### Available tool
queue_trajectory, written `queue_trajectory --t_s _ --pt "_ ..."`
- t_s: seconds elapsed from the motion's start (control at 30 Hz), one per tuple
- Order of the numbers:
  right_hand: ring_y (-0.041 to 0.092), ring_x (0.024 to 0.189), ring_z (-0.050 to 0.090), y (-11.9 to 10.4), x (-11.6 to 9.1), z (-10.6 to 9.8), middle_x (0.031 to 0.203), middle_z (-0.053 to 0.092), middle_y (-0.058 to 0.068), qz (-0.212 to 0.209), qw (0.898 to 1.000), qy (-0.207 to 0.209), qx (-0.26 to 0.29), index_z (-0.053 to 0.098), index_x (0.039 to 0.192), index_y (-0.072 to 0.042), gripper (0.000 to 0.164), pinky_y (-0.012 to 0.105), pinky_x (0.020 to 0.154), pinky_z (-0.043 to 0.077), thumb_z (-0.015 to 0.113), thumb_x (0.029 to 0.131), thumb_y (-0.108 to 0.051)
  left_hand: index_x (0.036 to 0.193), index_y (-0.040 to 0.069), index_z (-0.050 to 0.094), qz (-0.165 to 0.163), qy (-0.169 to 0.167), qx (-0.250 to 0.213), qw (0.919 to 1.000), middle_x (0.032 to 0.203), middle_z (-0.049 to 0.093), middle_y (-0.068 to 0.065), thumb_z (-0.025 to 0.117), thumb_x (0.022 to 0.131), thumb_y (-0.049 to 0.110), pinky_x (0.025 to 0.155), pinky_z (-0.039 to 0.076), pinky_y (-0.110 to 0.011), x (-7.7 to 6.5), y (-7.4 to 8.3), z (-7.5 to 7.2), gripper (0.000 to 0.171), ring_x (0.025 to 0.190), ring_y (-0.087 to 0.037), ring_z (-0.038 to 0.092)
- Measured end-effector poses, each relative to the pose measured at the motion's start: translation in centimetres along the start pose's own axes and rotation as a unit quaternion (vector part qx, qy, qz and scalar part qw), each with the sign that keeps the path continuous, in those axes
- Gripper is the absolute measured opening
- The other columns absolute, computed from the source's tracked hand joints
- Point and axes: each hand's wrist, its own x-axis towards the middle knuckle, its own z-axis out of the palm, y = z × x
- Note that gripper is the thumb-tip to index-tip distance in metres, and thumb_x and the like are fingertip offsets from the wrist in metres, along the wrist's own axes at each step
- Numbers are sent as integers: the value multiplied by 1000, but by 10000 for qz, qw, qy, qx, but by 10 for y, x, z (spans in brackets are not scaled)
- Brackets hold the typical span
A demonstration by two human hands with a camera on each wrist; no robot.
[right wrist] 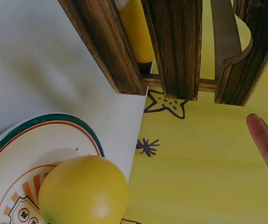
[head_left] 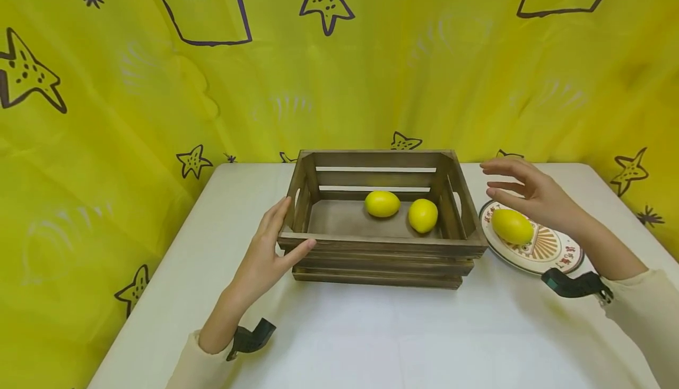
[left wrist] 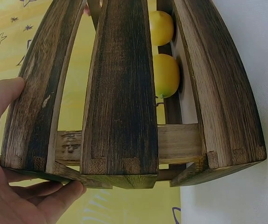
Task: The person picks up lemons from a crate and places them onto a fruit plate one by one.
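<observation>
A dark wooden slatted crate (head_left: 382,247) stands on the table with two lemons in it: one lemon (head_left: 382,204) near the middle, another lemon (head_left: 422,216) towards its right end. My left hand (head_left: 262,259) holds the crate's front left corner. Its thumb (left wrist: 12,91) lies against the front top slat and its fingers (left wrist: 61,198) are around the left end. A third lemon (head_left: 512,226) rests on a patterned plate (head_left: 557,253) to the right of the crate. Above the plate hovers my right hand (head_left: 536,194), fingers loosely bent and holding nothing, apart from the lemon.
The white table (head_left: 350,336) extends in front of the crate and along both sides. A yellow cloth (head_left: 371,82) with drawn stars hangs behind and beside the table. Each wrist wears a black strap mount, such as the left mount (head_left: 253,337).
</observation>
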Motion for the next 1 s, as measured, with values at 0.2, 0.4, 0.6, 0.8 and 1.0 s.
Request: queue_trajectory --t_s 0.2,0.4,0.6,0.8,1.0 --pt "0 118 52 -6 5 2 133 50 -7 -630 9980 -79 74 50 133 8 53 10 94 43 58 83 24 157 13 20 18 46 -22 10000 157 24 -13 74 88 32 106 33 -62 -2 0 1 90 141 -38 32" --pt "9 124 50 -10 19 5 135 50 6 -1400 9875 -149 703 48 131 15 56 15 98 44 61 78 27 157 12 20 12 55 -66 10000 157 24 -13 74 88 30 107 32 -62 -1 1 1 90 141 -39 31" --pt "11 126 48 -18 31 8 137 49 7 -1531 9838 -426 824 47 132 14 59 16 100 42 63 77 26 157 12 20 54 64 -27 10000 157 24 -14 74 88 31 107 33 -62 -1 1 1 90 141 -38 31" --pt "12 126 46 -27 41 8 137 49 1 -1513 9849 -662 519 48 135 10 58 15 101 41 62 80 24 157 13 19 34 33 -29 10000 158 24 -13 74 88 32 107 33 -62 -1 0 1 90 141 -39 31" --pt "9 125 48 -32 52 12 136 50 3 -1771 9805 -674 517 49 133 10 56 16 100 43 63 80 23 157 13 19 -10 22 -15 10000 158 23 -12 74 88 33 106 34 -62 -1 0 0 90 141 -39 32"
